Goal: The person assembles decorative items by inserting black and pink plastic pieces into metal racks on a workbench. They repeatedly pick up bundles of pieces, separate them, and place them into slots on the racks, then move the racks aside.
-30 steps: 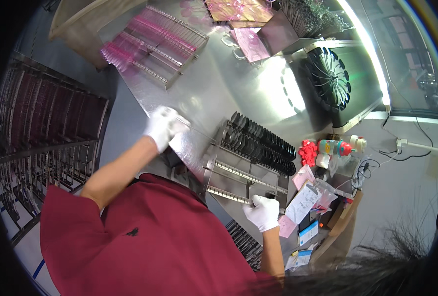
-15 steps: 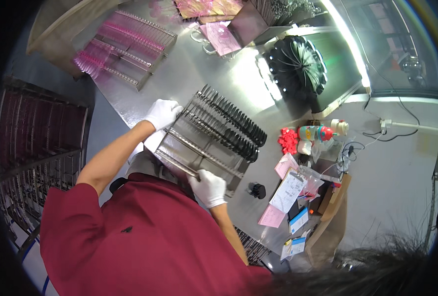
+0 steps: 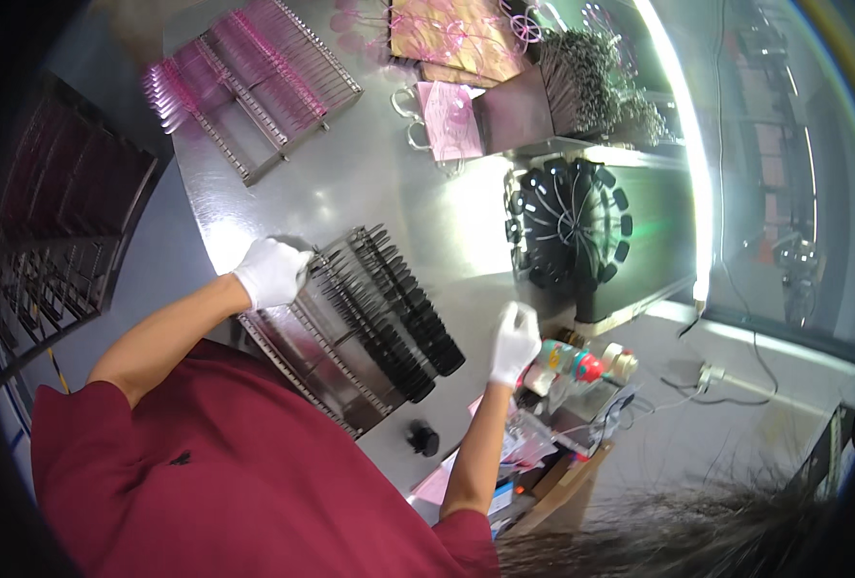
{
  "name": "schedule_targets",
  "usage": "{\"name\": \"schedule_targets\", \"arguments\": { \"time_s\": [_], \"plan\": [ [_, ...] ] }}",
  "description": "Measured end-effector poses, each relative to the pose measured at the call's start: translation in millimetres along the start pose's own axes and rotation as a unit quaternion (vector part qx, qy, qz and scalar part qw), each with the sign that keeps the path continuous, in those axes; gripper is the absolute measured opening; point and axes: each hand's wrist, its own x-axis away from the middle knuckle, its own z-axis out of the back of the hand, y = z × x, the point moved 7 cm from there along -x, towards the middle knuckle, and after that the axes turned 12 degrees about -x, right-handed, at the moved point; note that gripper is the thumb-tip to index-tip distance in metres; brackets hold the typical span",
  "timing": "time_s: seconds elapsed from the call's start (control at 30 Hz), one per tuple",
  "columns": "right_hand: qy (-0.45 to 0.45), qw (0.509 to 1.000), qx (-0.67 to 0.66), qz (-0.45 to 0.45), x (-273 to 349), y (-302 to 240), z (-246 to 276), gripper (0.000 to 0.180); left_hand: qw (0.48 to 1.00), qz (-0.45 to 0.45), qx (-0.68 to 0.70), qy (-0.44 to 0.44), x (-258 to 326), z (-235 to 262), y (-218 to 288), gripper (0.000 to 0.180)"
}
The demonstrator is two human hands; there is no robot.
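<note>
A metal rack (image 3: pixel 304 306) lies slanted on the table in front of me, with two rows of thin black pieces (image 3: pixel 403 299) standing in its slots. At the rack's far left corner, my left hand (image 3: pixel 273 274) in a white glove is closed on its frame. My right hand (image 3: pixel 514 347), also white-gloved, is raised right of the rack, beside the drink bottles. Its fingers are curled together, and no object shows in them. Beyond it stands a round fan-like holder (image 3: pixel 570 226) with black pieces around its rim.
A second rack (image 3: pixel 254 159) with pink transparent pieces lies at the far left. A grey box (image 3: pixel 516 118) with many thin wire parts stands at the back. A small black part (image 3: pixel 423 439) lies near the rack. Bottles (image 3: pixel 574 360) and papers crowd the right side. Shelving (image 3: pixel 71 202) stands left.
My right hand has let go of the rack's near edge and moved up and right, toward the round holder. My left hand stays at the rack's corner. The view has shifted.
</note>
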Motion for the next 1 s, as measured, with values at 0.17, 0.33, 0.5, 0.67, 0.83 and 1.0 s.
{"name": "schedule_targets", "arguments": {
  "time_s": [0.17, 0.33, 0.5, 0.67, 0.83, 1.0],
  "plan": [
    [0.061, 0.832, -0.452, -0.316, -132.4, 153.7, -70.1, 0.015, 0.993, 0.009, 0.075, 0.092, 5.7, -6.8, 1.0, 0.03],
    [0.03, 0.988, 0.08, -0.128, -129.5, 110.2, -40.5, 0.023, 0.992, 0.007, 0.076, 0.104, -8.3, -13.1, -0.8, 0.031],
    [0.007, 0.998, 0.06, -0.015, 78.1, -40.9, 1.7, 0.032, 0.996, 0.007, 0.075, -0.037, -49.0, 1.8, 10.0, 0.029],
    [0.078, 0.988, 0.134, -0.016, 178.7, -94.1, -12.0, 0.026, 0.995, -0.069, 0.067, -0.037, -78.9, -3.2, 11.8, 0.039],
    [0.187, 0.976, 0.111, 0.016, 103.9, -180.4, -33.8, 0.014, 0.94, -0.153, 0.297, -0.063, -46.7, 36.2, -16.2, 0.055],
    [-0.009, 1.0, -0.002, 0.017, -75.9, -255.1, -200.4, 0.018, 0.879, -0.259, 0.371, -0.154, 0.5, 147.7, -107.0, 0.048]
  ]
}}
